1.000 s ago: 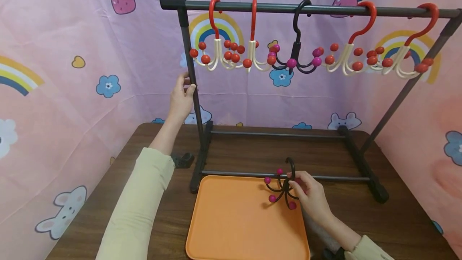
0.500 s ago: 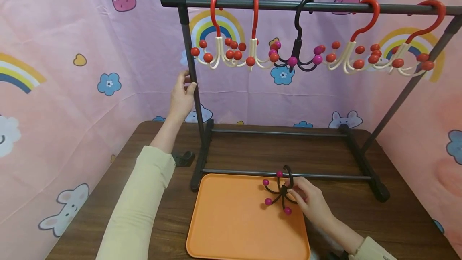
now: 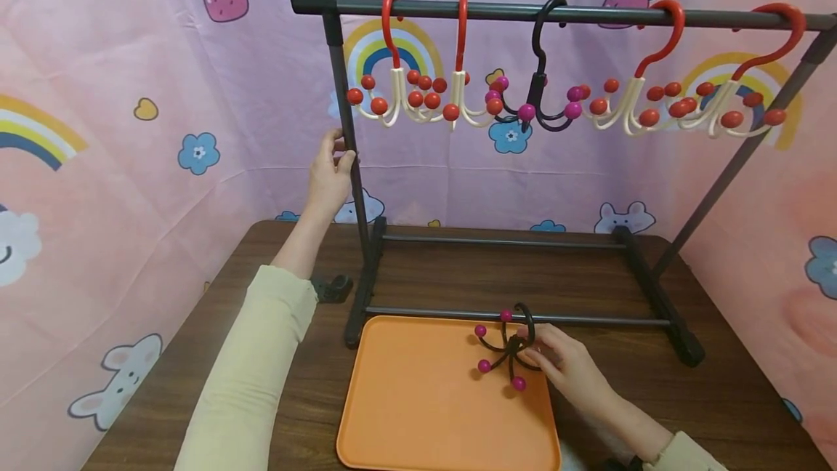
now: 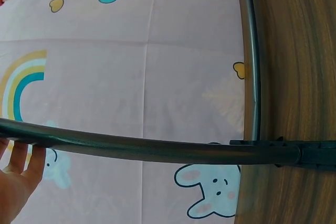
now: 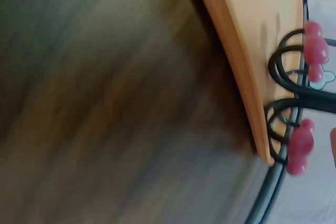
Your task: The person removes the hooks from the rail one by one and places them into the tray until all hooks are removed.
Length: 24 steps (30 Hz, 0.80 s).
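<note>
Cartoon-print backdrop (image 3: 418, 198), brown table (image 3: 510, 278). Left hand (image 3: 330, 171) kinda gripping the rack post (image 3: 358, 195), right hand (image 3: 572, 369) pinching a pink-tipped black hook (image 3: 513, 346) over the orange tray (image 3: 418, 413)

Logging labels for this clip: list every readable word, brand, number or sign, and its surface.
None: no lettering or numbers readable on the rack, tray, table, hung hangers or the black hanger in the right hand.
Cloth: pictures only.
Right wrist view: table too blurred for small print.
</note>
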### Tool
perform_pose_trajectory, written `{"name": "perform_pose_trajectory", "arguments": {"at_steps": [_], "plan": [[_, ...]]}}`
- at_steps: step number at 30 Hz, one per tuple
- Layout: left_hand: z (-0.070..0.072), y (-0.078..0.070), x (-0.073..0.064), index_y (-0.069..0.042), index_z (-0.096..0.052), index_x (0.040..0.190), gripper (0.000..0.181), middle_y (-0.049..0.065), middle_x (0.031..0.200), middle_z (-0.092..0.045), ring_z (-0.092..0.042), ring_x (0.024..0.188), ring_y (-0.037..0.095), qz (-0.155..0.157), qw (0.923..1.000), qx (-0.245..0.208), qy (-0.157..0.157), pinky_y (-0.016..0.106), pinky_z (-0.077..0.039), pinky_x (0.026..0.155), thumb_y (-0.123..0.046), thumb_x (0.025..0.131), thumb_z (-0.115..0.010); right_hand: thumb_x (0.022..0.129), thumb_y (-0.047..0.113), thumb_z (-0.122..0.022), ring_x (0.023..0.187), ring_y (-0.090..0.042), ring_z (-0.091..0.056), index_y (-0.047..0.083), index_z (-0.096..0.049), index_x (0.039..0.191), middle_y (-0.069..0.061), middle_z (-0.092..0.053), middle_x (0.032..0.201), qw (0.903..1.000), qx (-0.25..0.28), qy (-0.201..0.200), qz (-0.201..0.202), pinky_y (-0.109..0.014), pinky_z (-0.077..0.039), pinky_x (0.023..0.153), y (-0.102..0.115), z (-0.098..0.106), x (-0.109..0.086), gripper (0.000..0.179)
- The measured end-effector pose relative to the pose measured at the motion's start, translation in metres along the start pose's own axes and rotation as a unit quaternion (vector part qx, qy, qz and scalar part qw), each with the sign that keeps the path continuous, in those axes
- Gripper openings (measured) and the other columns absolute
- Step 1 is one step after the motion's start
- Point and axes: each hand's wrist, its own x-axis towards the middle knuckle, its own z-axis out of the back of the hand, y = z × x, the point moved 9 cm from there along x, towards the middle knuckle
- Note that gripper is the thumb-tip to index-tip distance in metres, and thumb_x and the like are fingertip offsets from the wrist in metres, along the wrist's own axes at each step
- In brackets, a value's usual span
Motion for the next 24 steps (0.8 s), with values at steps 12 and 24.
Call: {"name": "perform_pose_trajectory", "arguments": {"at_steps": [12,24], "plan": [[-0.002,0.003,0.003,-0.017,-0.036,0.133,0.036,0.009,0.122,-0.048,-0.054,0.104,0.022,0.000,1.0000,0.009,0.001,0.038,-0.045,0.087,-0.016,0.097,-0.041,0.071,-0.006,-0.071,0.081,-0.009,-0.060,0.009,-0.064,0.098,0.004,-0.063,0.092,0.9870,-0.160,-0.001,-0.016,-0.006,-0.041,0.070,-0.019,0.070,0.031,0.031],[-0.002,0.006,0.004,-0.018,-0.036,0.133,0.036,0.009,0.121,-0.048,-0.055,0.104,0.022,0.001,1.0000,0.007,0.000,0.038,-0.045,0.086,-0.016,0.097,-0.041,0.074,-0.005,-0.069,0.081,0.023,-0.040,0.002,-0.065,0.094,-0.010,-0.065,0.083,0.9621,-0.246,-0.118,0.008,-0.006,-0.033,0.067,0.000,0.181,0.093,0.022]]}}
